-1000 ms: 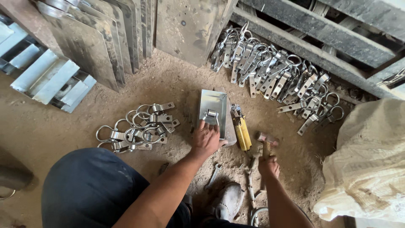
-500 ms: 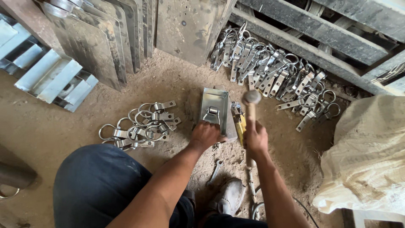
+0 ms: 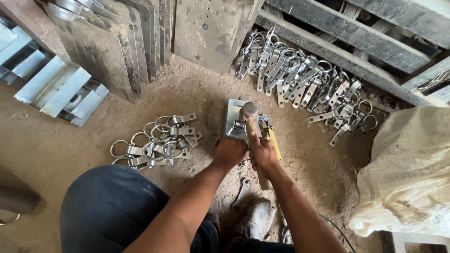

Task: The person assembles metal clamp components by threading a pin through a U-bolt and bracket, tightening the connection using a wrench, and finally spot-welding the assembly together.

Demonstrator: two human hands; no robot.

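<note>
- Your right hand (image 3: 263, 154) is wrapped around the wooden handle of the hammer (image 3: 248, 111); its head sits on the metal clasp (image 3: 236, 127) at 12 o'clock from your knuckles; a glancing blow could skid off.
- Your left hand (image 3: 229, 152) is curled, pressing the steel plate (image 3: 233, 112) at its 6 o'clock edge; fingers this near the strike point risk being hit.
- The plate rests on loose dirt; it could shift under impact.
- The yellow-handled tool (image 3: 274, 143) lies just beside the plate at 3 o'clock; it could snag the handle.
</note>
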